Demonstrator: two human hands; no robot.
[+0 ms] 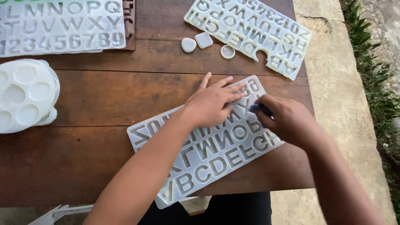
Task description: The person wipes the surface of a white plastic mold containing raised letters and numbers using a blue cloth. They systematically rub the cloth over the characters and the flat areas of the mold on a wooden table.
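Table (104,96) of dark wood carries the translucent letter mould (208,146) at its near edge, long axis slanting from near-left to far-right, letter cavities reading upright toward the wearer. Two more letter moulds lie farther back, one far-left (62,25), one far-right (250,31), with a round-cavity mould (25,96) at left and three small white casts (204,43) beside the far-right mould. Left hand (210,104) lies flat, fingers spread, pressing the mould; right hand (287,121) pinches a small dark tool (260,109) against its far end.

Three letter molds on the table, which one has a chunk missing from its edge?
The far-right letter mold, lying angled at the table's top right corner. A rounded notch is cut from its near edge, beside three small white pieces.
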